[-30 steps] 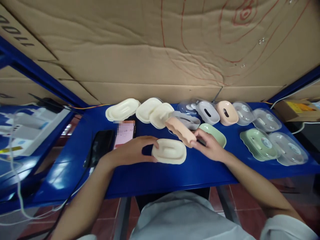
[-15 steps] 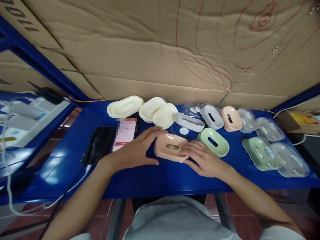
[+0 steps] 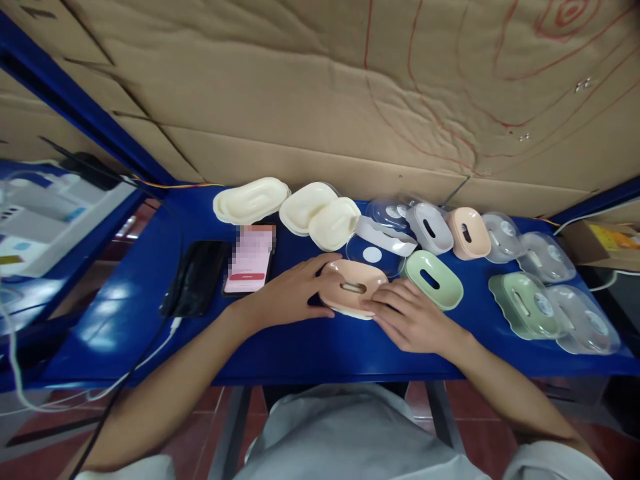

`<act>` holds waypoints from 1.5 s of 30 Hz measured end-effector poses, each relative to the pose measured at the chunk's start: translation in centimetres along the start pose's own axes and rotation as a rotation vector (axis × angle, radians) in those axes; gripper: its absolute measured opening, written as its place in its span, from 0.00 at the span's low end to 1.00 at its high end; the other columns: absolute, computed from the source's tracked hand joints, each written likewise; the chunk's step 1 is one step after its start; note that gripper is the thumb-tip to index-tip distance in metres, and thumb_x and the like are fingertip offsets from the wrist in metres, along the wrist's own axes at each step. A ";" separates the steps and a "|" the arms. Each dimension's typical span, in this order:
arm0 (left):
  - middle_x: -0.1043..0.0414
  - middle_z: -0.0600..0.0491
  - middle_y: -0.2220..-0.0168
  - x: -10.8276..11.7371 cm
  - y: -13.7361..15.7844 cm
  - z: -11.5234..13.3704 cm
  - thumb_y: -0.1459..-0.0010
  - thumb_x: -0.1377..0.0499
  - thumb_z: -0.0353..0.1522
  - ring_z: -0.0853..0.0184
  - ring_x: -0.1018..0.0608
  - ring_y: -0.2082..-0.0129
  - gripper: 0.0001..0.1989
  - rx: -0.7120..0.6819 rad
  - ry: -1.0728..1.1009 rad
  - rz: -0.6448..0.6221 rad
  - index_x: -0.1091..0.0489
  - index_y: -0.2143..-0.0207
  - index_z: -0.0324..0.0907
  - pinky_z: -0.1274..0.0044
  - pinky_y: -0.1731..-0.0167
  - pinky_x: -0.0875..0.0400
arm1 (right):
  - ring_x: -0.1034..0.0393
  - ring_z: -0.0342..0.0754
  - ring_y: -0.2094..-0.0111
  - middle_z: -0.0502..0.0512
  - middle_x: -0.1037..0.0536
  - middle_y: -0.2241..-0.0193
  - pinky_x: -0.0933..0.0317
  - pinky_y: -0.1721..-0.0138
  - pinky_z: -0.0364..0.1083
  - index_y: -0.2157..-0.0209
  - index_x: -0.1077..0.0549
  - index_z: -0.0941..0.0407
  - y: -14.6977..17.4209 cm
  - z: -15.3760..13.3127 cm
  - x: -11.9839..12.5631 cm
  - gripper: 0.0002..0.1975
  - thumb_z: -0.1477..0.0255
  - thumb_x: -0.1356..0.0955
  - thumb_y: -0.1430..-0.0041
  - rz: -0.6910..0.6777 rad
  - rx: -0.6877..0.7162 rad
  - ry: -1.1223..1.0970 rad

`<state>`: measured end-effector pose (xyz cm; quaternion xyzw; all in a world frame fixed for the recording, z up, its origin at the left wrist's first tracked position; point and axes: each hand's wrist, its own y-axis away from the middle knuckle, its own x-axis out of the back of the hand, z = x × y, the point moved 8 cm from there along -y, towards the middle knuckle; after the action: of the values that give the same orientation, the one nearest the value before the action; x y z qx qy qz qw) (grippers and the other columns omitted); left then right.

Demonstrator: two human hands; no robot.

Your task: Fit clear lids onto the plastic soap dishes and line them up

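In the head view, a peach oval plastic shell with a slot (image 3: 345, 277) is between my two hands at the middle of the table; a pale edge shows along its underside. My left hand (image 3: 287, 290) curves around its left end, fingers at the far rim and thumb at the near side. The right end is pinched by the fingers and thumb of my right hand (image 3: 413, 313). A green slotted oval shell (image 3: 447, 291) lies just beyond my right hand. Behind the peach shell are cream oval trays (image 3: 333, 227) and a wavy-edged grey piece (image 3: 385, 237).
A lit phone (image 3: 250, 263) and a black power bank (image 3: 203, 277) with a white cable lie at left. Grey (image 3: 430, 229) and peach (image 3: 471, 233) slotted shells stand at the back. Clear lidded pieces (image 3: 585, 320) are at right. Cardboard (image 3: 300, 87) walls the back.
My left hand has closed in on the left end of the peach shell. The shell's near side now tips up slightly, showing a pale edge. The camera view has shifted a little.
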<state>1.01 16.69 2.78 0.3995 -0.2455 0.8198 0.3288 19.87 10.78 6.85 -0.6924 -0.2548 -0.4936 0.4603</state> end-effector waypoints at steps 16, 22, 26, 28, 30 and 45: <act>0.38 0.48 0.34 1.9 0.9 -0.2 0.43 0.29 0.31 0.53 0.25 0.38 0.27 0.145 0.069 -0.152 0.31 0.42 0.47 0.64 0.35 0.29 | 0.22 0.55 0.49 0.59 0.16 0.49 0.33 0.45 0.57 0.33 0.29 0.52 1.5 4.8 -1.4 0.22 0.75 0.35 0.24 -0.130 -0.252 0.062; 0.39 0.47 0.31 1.2 1.1 -0.4 0.42 0.30 0.33 0.49 0.27 0.35 0.31 0.144 0.044 -0.169 0.33 0.38 0.49 0.60 0.34 0.30 | 0.24 0.59 0.43 0.64 0.19 0.43 0.33 0.42 0.61 0.31 0.30 0.54 1.6 5.8 -1.0 0.25 0.79 0.38 0.26 -0.014 -0.349 0.100; 0.38 0.46 0.31 1.2 1.0 -0.2 0.40 0.30 0.33 0.49 0.28 0.33 0.27 0.109 0.055 -0.134 0.31 0.40 0.48 0.59 0.33 0.31 | 0.34 0.61 0.31 0.65 0.26 0.33 0.38 0.32 0.63 0.31 0.31 0.56 0.3 2.1 -1.0 0.25 0.63 0.33 0.24 -0.026 -0.138 -0.056; 0.38 0.46 0.30 1.1 1.0 -0.1 0.39 0.31 0.34 0.48 0.29 0.33 0.25 0.096 0.051 -0.127 0.30 0.41 0.49 0.59 0.33 0.31 | 0.37 0.62 0.28 0.65 0.27 0.32 0.41 0.30 0.63 0.33 0.29 0.58 -0.1 0.2 -1.8 0.28 0.57 0.31 0.26 -0.080 -0.036 -0.065; 0.40 0.46 0.28 0.9 1.0 -0.2 0.39 0.31 0.33 0.48 0.30 0.31 0.25 0.091 0.040 -0.131 0.30 0.40 0.48 0.59 0.32 0.32 | 0.34 0.59 0.30 0.63 0.25 0.33 0.38 0.32 0.61 0.35 0.27 0.58 -0.3 -1.1 -2.6 0.24 0.62 0.31 0.25 -0.094 0.012 -0.023; 0.41 0.47 0.26 1.1 1.8 -1.2 0.38 0.29 0.42 0.48 0.32 0.28 0.48 0.128 0.131 -0.211 0.49 0.23 0.57 0.60 0.31 0.34 | 0.27 0.59 0.37 0.66 0.22 0.38 0.34 0.37 0.61 0.34 0.27 0.57 0.6 3.7 -2.5 0.20 0.68 0.36 0.23 -0.041 -0.264 -0.027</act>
<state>-1.44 16.69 2.77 0.3887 -0.1276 0.8190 0.4023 21.00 14.05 3.97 -0.7483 -0.2078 -0.5228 0.3514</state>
